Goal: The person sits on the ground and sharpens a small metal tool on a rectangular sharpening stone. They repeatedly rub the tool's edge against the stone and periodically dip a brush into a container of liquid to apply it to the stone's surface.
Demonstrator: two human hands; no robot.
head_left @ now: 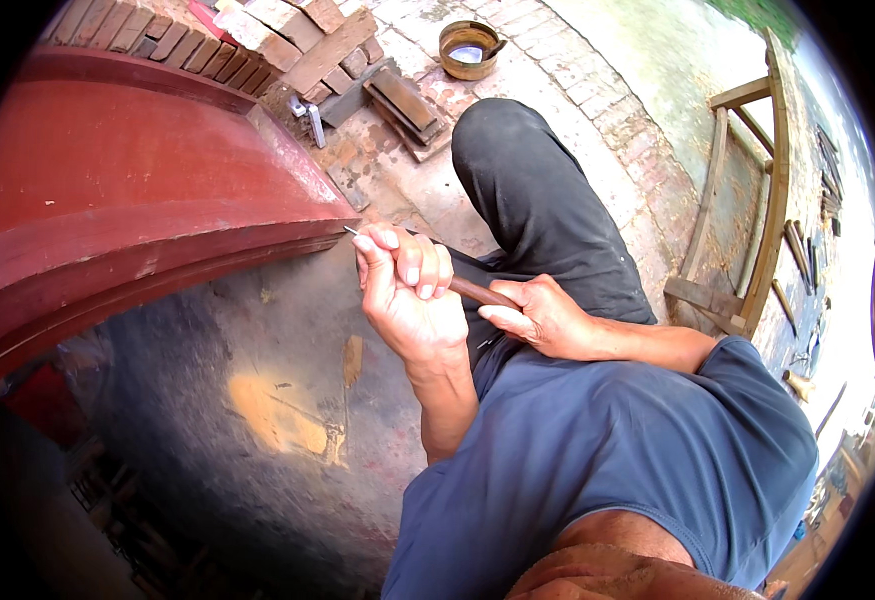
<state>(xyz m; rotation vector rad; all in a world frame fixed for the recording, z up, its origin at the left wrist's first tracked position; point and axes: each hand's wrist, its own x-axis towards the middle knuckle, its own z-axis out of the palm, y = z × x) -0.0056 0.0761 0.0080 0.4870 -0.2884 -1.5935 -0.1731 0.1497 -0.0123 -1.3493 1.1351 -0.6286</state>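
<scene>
Gripping a wood-handled chisel [467, 289] (tip perhaps touching the red curved wood [137, 200]), both hands' fingers [412, 262] closed, blade pointing left.

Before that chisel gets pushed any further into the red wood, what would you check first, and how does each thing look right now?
1. Left hand wrapped round the chisel near its tip: ok.
2. Right hand on the brown handle end: ok.
3. Metal tip against the edge of the red wooden piece: ok.
4. Fingers clear of the cutting edge: cannot tell, they sit close.
5. Knee out of the tool's line: ok.
6. Wooden piece held firm: cannot tell.
</scene>
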